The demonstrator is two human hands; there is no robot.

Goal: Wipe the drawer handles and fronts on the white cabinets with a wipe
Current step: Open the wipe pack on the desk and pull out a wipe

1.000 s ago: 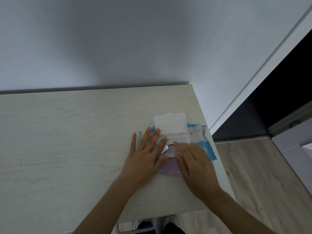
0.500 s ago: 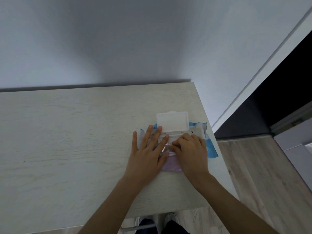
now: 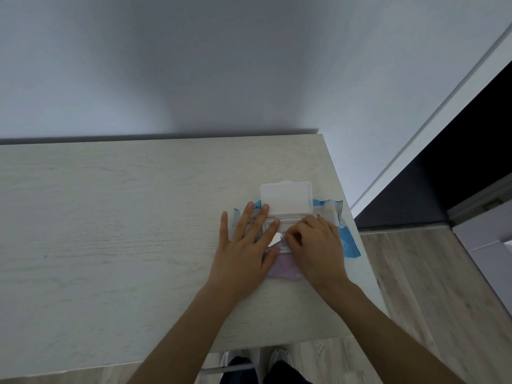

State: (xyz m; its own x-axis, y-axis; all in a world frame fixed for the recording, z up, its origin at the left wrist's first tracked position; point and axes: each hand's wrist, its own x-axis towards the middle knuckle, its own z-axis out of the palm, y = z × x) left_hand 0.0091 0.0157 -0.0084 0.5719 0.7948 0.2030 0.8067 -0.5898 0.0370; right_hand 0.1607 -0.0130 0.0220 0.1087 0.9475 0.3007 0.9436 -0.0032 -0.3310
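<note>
A blue and purple pack of wipes [image 3: 347, 239] lies near the right edge of the pale wooden cabinet top [image 3: 124, 231]. Its white plastic lid [image 3: 286, 199] is flipped up and back. My left hand [image 3: 245, 250] lies flat on the pack's left part, fingers spread, pressing it down. My right hand [image 3: 314, 245] rests on the pack's right part with its fingers curled in at the opening, pinching at a white wipe tip [image 3: 276, 239] that sticks out between the two hands. No drawer fronts or handles are in view.
A plain white wall [image 3: 221, 65] rises behind the cabinet top. To the right stand a white door frame [image 3: 432, 128] and a dark doorway [image 3: 457, 167]. Wood-look floor [image 3: 429, 286] lies at the right, and my shoes [image 3: 279, 356] show below the front edge.
My right hand went from flat on the pack to curled, its fingertips closing in on the wipe tip at the opening. My left hand has stayed flat on the pack.
</note>
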